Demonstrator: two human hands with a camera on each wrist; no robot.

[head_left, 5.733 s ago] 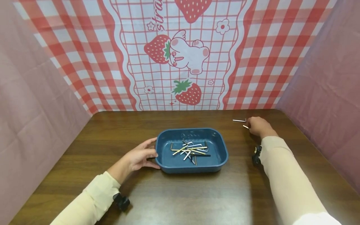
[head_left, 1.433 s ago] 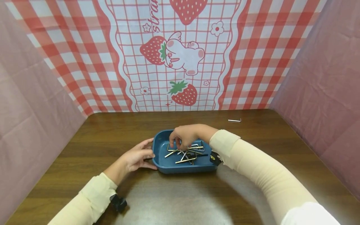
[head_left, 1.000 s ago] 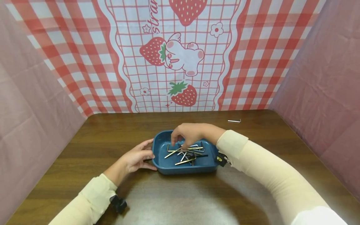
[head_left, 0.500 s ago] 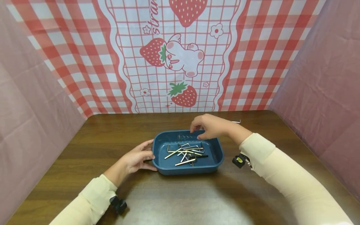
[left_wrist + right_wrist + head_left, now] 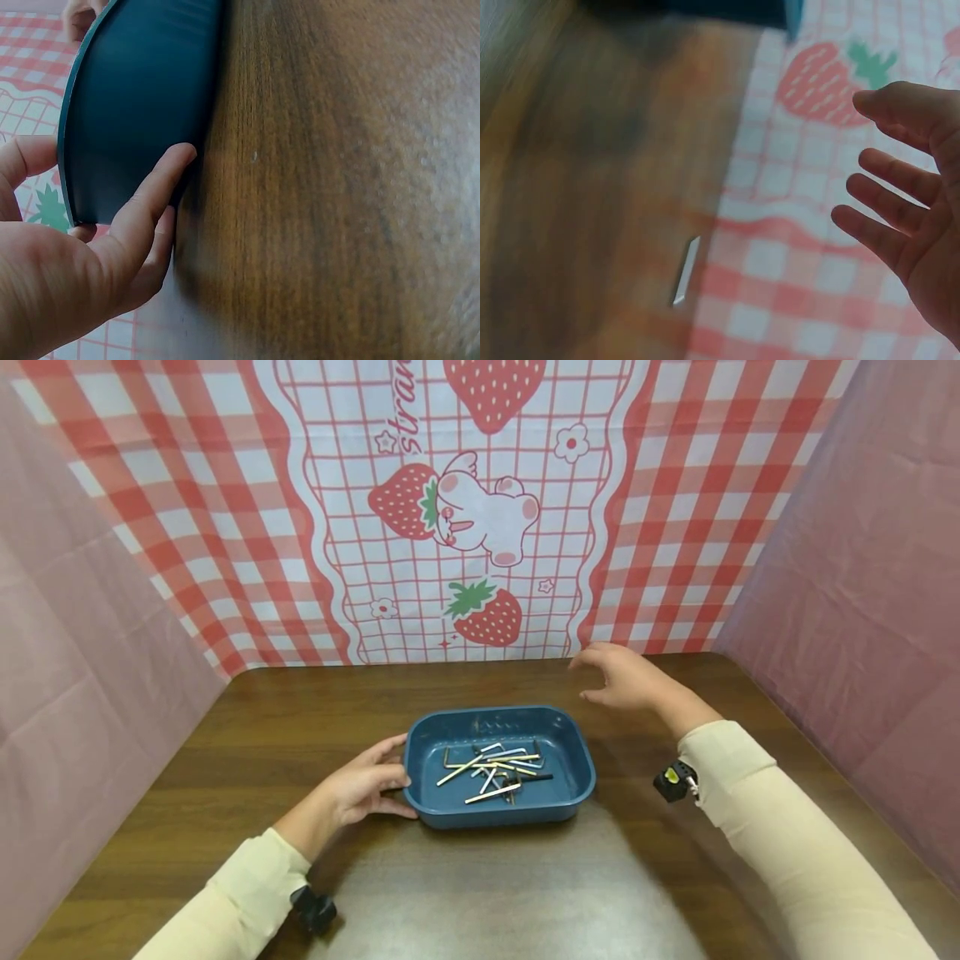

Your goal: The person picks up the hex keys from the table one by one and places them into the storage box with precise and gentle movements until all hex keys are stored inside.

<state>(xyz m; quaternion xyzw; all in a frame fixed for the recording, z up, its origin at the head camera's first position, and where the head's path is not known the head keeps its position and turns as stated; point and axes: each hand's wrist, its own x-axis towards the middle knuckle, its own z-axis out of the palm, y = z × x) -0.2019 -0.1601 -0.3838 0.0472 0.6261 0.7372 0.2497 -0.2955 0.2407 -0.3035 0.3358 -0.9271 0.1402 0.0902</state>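
Observation:
A dark blue tray (image 5: 498, 817) stands mid-table, with a loose pile of gold, silver and black hex keys (image 5: 495, 768) inside. My left hand (image 5: 367, 783) holds its left end. In the left wrist view the thumb meets the rim and a fingertip (image 5: 180, 156) lies low on the outer wall. My right hand (image 5: 626, 677) hangs over the back right of the table, thumb and fingers spread apart and holding nothing. In the right wrist view a single silver hex key (image 5: 686, 271) lies on the wood; the right hand hides it in the head view.
The brown wooden table (image 5: 480, 893) ends at a strawberry-print checked cloth (image 5: 480, 527) behind. Pink cloth walls (image 5: 840, 610) rise on both sides. A small black device is strapped to each wrist.
The right hand has left the tray and moved right and back. A gold hex key from the back right now lies at the front of the pile. The left hand stays at the tray.

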